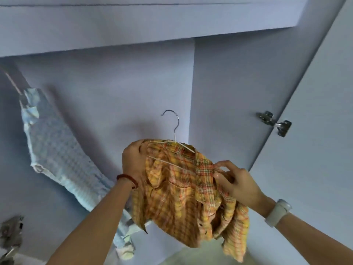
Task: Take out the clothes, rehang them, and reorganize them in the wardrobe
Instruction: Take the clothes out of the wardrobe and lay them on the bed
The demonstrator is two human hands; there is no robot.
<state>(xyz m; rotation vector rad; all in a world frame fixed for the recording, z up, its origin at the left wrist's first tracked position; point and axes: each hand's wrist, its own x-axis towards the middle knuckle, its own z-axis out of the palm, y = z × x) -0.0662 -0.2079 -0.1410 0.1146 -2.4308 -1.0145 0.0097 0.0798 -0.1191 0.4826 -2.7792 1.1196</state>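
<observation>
Closest in, the right hand [236, 180] pinches the collar edge of a yellow-orange plaid shirt [177, 199], soft and rumpled. The left hand [132, 156] grips the shirt's other shoulder over the thin white wire hanger [172, 144], whose bar runs left-to-right between the hands with the hook up. Further back, a pale blue checked garment [55, 155] hangs inside the lilac wardrobe [133, 83].

Both bare forearms reach up and forward. The left hand [133, 157] is raised, fingers curled over the shoulder of an orange-and-yellow plaid cotton shirt [177, 197]; a red cord bracelet [127, 179] circles its wrist. The right hand [236, 183], lower, pinches the shirt's fabric; a white smartwatch [278, 212] bands its wrist.
</observation>
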